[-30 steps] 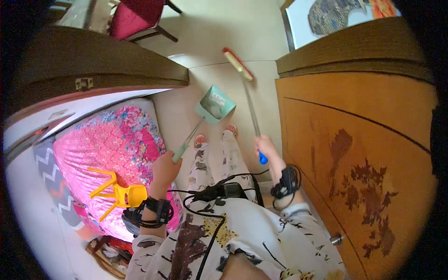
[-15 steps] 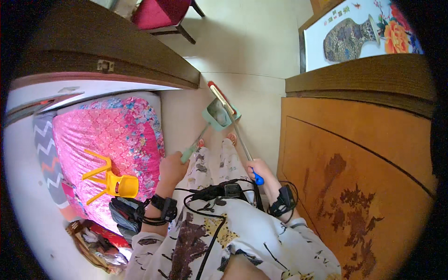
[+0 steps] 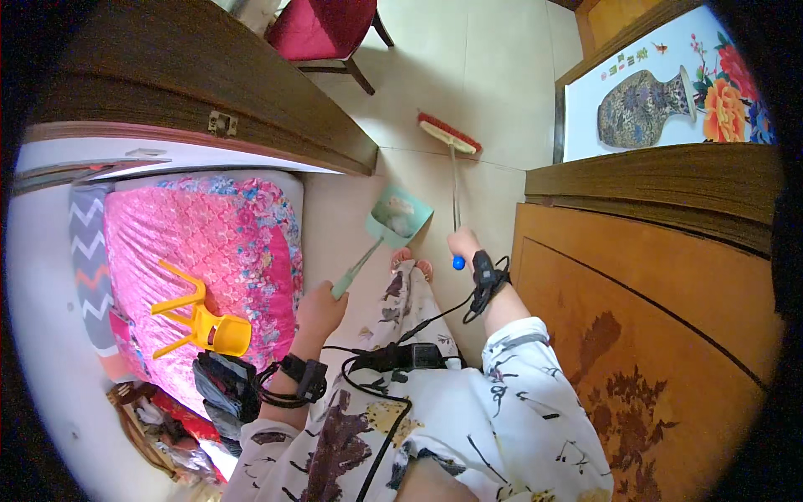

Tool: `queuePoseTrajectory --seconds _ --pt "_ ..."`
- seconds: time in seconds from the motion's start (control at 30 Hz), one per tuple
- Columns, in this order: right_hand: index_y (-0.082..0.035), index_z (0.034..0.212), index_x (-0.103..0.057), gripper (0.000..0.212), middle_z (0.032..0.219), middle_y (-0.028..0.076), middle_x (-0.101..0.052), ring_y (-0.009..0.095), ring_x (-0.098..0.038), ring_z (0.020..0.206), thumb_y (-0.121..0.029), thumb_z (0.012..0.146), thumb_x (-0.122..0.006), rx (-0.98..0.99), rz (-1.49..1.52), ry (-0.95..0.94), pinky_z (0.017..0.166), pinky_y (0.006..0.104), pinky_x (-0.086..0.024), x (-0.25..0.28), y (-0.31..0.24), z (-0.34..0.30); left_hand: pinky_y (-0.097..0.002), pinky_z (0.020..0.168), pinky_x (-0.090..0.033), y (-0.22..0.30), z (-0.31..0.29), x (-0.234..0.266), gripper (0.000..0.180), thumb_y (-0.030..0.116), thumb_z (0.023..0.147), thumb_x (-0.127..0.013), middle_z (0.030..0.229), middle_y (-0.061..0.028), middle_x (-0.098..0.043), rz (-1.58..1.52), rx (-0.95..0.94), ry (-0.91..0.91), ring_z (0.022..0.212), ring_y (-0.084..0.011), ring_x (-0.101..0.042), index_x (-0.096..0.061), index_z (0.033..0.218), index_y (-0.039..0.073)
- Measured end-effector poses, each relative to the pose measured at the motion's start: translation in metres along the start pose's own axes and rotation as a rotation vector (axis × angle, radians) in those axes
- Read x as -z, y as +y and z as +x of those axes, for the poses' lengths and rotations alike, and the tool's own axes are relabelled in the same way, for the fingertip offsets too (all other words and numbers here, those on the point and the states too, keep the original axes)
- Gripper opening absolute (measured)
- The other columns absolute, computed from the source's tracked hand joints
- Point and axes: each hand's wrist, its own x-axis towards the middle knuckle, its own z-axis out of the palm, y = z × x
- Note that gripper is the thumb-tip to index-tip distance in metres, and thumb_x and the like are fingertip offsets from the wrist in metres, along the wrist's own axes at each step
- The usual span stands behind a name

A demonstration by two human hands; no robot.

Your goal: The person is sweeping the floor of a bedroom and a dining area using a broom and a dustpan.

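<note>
My left hand [image 3: 321, 309] is closed round the green handle of a pale green dustpan [image 3: 411, 206]. Greyish fluff or debris lies in the pan, which is down at the floor just beyond my feet. In my right hand [image 3: 465, 243] is the upper end of a broom's metal pole, its blue tip poking out below the fist. The broom [image 3: 450, 138], with a cream head and red bristles, reaches forward to the floor in the doorway, apart from the dustpan and to its right.
A bed with a pink floral cover [image 3: 201, 226] stands at left, a yellow toy chair [image 3: 205, 322] on it. Dark door [image 3: 293, 117] and orange-brown wooden door [image 3: 636, 293] flank the passage. Beyond are a red chair [image 3: 326, 29] and a vase picture [image 3: 644, 109].
The broom head has moved from above the dustpan forward and right to the floor, as my right arm reached farther forward. The dustpan's inside shows more fully now.
</note>
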Motion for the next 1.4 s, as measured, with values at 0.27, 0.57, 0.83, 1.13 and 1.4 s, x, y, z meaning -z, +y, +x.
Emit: queuePoseTrajectory --seconds 0.27,0.57,0.83,1.13,1.4 --pt "-0.005 0.073 -0.051 0.015 0.05 0.004 -0.047 0.016 -0.048 0.041 -0.018 0.077 -0.058 -0.264 0.692 -0.196 0.038 0.0287 -0.038 -0.035 -0.012 -0.124 -0.0463 0.065 -0.046 0.01 0.009 0.021 0.031 0.034 0.075 -0.059 0.075 -0.0192 -0.061 0.017 0.011 -0.045 0.074 -0.0375 -0.059 -0.057 0.082 0.004" --pt "-0.007 0.082 -0.047 0.012 0.05 0.002 -0.043 0.012 -0.04 0.036 -0.017 0.086 -0.05 -0.298 1.121 -0.045 0.033 0.0259 -0.031 0.041 -0.061 -0.19 -0.0434 0.064 -0.047 0.017 0.026 0.024 0.035 0.032 0.073 -0.065 0.077 -0.0209 -0.061 -0.218 0.031 0.144 0.075 -0.0367 -0.06 -0.06 0.091 0.003" --pt "-0.008 0.08 -0.05 0.016 0.047 -0.004 -0.035 0.01 -0.03 0.033 -0.021 0.087 -0.046 -0.603 1.687 -0.328 0.033 0.0253 -0.025 0.175 -0.029 -0.143 -0.0407 0.06 -0.046 0.11 0.017 0.032 0.03 0.03 0.074 -0.065 0.074 -0.0205 -0.06 -0.504 0.228 0.183 0.071 -0.0345 -0.06 -0.06 0.085 0.002" --pt "-0.002 0.092 -0.046 0.015 0.052 -0.007 -0.034 0.003 -0.029 0.037 -0.016 0.088 -0.046 -0.707 1.796 -0.901 0.034 0.0179 -0.021 0.215 0.003 -0.098 -0.0356 0.053 -0.042 0.172 -0.002 0.043 0.024 0.025 0.076 -0.064 0.062 -0.013 -0.057 -0.691 0.271 0.312 0.058 -0.025 -0.056 -0.057 0.079 0.002" --pt "-0.001 0.088 -0.05 0.02 0.055 -0.006 -0.043 0.002 -0.036 0.04 -0.02 0.084 -0.052 -0.489 1.386 -0.714 0.034 0.0169 -0.024 0.274 -0.009 -0.012 -0.0335 0.05 -0.039 0.194 -0.022 0.082 0.026 0.025 0.076 -0.065 0.057 -0.009 -0.052 -0.697 0.305 0.424 0.052 -0.0182 -0.05 -0.055 0.076 0.001"
